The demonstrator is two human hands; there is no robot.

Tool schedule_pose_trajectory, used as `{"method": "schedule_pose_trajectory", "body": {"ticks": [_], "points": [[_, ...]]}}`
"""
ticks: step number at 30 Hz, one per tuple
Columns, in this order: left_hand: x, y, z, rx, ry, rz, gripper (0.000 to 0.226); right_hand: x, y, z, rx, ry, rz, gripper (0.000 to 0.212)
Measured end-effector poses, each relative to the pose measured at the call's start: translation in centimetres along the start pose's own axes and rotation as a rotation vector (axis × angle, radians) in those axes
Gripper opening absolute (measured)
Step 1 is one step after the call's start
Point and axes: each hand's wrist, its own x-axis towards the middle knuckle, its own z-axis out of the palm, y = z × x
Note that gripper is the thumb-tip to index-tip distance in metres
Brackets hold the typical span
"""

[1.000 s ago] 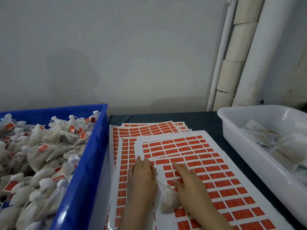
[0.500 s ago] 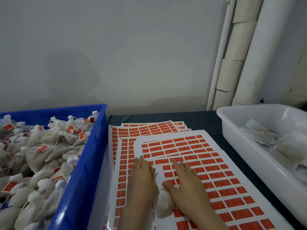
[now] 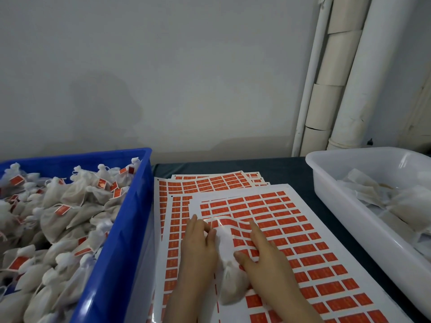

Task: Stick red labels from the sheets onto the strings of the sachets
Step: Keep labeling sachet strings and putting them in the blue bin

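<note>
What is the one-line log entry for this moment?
left hand: presses white sheet of red labels | right hand: touches white fabric sachet

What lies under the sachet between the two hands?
The top label sheet, with more sheets stacked beneath. Whatever labels sit directly under the sachet are covered by it.

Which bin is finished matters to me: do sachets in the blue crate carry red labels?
Yes, many sachets in the blue crate show red labels on their strings.
</note>
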Motion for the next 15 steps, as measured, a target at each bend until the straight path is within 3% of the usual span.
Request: {"method": "schedule_pose_trajectory", "body": {"ticks": [3,7,10,15], "points": [[0.0,0.2,-0.4,-0.070,0.109,-0.016,0.002,0.0,0.4,-0.8,-0.025,0.047,-0.014,0.069],[0.0,0.7,-0.7,-0.257,0.079,-0.027,0.009,-0.1,0.8,-1.1,-0.003,0.024,-0.014,0.068],[0.3,0.0,-0.3,-0.040,0.106,-0.003,0.002,-0.6,0.5,-0.5,-0.087,-0.054,0.019,0.082],[0.5,-1.0,0.5,0.431,-0.051,0.047,0.050,-0.6,0.3,-0.4,-0.183,-0.077,0.037,0.088]]}}
